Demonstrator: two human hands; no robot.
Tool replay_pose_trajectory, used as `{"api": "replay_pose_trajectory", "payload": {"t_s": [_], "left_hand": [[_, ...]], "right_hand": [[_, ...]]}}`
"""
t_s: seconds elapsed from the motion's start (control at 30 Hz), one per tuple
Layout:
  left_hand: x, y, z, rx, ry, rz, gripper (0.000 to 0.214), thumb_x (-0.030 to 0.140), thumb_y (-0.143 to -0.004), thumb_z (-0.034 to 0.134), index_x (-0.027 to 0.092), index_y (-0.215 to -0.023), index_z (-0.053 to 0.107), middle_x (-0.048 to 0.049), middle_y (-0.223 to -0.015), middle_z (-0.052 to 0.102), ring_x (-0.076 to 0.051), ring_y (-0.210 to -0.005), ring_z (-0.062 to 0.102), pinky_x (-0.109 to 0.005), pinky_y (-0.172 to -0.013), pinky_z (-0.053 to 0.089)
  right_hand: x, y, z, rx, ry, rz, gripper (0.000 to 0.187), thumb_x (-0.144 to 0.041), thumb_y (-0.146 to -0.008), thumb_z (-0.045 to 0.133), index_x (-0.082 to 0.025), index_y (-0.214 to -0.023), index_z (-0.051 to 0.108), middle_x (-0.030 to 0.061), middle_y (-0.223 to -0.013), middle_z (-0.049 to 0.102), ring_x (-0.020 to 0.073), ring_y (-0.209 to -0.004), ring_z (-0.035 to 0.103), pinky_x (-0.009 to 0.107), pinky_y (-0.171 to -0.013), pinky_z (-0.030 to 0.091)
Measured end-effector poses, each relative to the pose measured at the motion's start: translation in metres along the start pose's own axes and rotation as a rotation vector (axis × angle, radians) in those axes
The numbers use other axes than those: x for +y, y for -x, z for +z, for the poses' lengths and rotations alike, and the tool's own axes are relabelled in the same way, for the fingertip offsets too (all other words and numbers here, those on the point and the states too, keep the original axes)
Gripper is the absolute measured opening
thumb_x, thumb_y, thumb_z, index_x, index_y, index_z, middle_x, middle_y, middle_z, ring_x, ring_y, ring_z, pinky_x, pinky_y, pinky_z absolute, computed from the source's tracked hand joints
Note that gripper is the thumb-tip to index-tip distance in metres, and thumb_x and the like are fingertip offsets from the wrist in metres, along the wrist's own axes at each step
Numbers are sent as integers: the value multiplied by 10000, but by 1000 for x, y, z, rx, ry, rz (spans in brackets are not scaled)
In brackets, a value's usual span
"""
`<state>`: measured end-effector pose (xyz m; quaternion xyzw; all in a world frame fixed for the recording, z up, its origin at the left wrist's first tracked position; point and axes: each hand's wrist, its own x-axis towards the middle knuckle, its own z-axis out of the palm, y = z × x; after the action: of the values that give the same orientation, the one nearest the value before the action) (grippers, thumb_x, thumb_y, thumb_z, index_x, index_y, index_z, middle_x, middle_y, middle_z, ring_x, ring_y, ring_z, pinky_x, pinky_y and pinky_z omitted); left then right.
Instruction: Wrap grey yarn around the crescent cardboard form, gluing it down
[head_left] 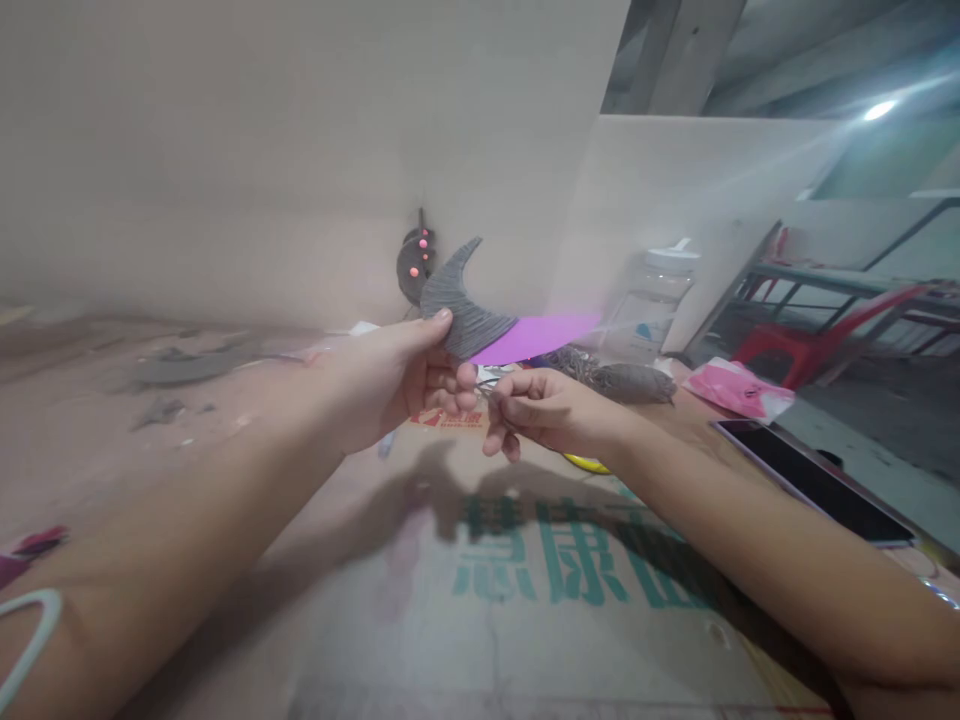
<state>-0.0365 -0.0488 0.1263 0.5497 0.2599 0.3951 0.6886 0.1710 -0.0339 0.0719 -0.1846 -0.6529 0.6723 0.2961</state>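
My left hand (409, 375) is closed on a crescent-shaped piece (465, 315) held up above the table; most of it is wrapped in grey yarn, and its bare purple end (544, 335) points right. My right hand (536, 410) sits just below and to the right of it, fingers curled in a pinch; what it holds is too thin to make out, possibly the grey yarn. A second grey wrapped shape with pink dots (415, 262) stands behind, against the wall.
Flattened cardboard with green characters (540, 560) covers the table. A clear plastic jar (652, 300) and a bundle of grey yarn (622, 378) lie behind my right hand. A pink bag (739, 390) and a dark phone (817, 480) lie at right. Grey scraps (180, 370) lie at left.
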Motion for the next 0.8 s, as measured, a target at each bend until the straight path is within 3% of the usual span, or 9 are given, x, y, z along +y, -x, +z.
{"api": "replay_pose_trajectory", "payload": {"t_s": [0.17, 0.3, 0.33, 0.43, 0.53, 0.6, 0.7, 0.8], "left_hand": [[6, 0, -2, 51, -46, 36, 333, 289, -993, 329, 136, -762, 514, 4, -546, 595, -93, -473, 609, -179, -484, 497], [18, 1, -4, 125, -44, 93, 332, 289, -999, 312, 150, -751, 485, 31, -514, 553, -82, -439, 583, -169, -451, 473], [21, 3, -5, 145, -46, 122, 339, 294, -1001, 300, 148, -762, 491, 39, -505, 535, -78, -421, 567, -171, -443, 467], [31, 9, -8, 183, -51, 202, 375, 274, -1009, 247, 133, -798, 522, 51, -498, 476, -64, -407, 533, -162, -433, 439], [39, 14, -15, 202, -38, 289, 378, 240, -1011, 242, 120, -807, 537, 51, -514, 427, -52, -441, 524, -135, -445, 392], [41, 14, -22, 219, -23, 340, 374, 250, -1015, 244, 128, -807, 530, 50, -517, 402, -50, -459, 511, -133, -465, 377], [39, 8, -32, 221, 17, 409, 343, 245, -1014, 283, 153, -734, 460, 49, -535, 400, -41, -472, 485, -136, -481, 365], [37, 1, -37, 184, 31, 385, 342, 233, -1020, 266, 166, -722, 420, 44, -549, 424, -45, -492, 479, -139, -476, 355]], "right_hand": [[-4, 1, -17, 176, 419, 62, 325, -471, -885, 581, -153, -820, 601, 65, -815, 728, 125, -670, 639, 254, -666, 473], [-13, 6, -52, 522, 1129, 200, 318, -397, -907, 490, -159, -758, 641, 29, -760, 677, 136, -688, 575, 239, -629, 394], [-15, 8, -62, 594, 1222, 228, 299, -365, -900, 486, -160, -742, 636, 26, -729, 655, 141, -673, 551, 246, -610, 369], [-25, 20, -86, 692, 1283, 287, 218, -299, -861, 519, -158, -727, 617, 25, -681, 620, 146, -637, 511, 259, -591, 335], [-43, 34, -96, 740, 1295, 325, 180, -330, -813, 604, -159, -760, 626, 29, -707, 638, 152, -661, 533, 258, -617, 361], [-56, 43, -94, 673, 1208, 298, 304, -450, -836, 586, -159, -762, 631, 36, -708, 645, 157, -675, 559, 266, -658, 400], [-69, 52, -80, 370, 943, 222, 596, -654, -894, 383, -139, -791, 665, 80, -771, 683, 171, -735, 613, 291, -752, 458], [-64, 58, -59, 216, 876, 255, 582, -642, -889, 433, -152, -1098, 666, 101, -1060, 690, 139, -743, 612, 269, -718, 483]]}}
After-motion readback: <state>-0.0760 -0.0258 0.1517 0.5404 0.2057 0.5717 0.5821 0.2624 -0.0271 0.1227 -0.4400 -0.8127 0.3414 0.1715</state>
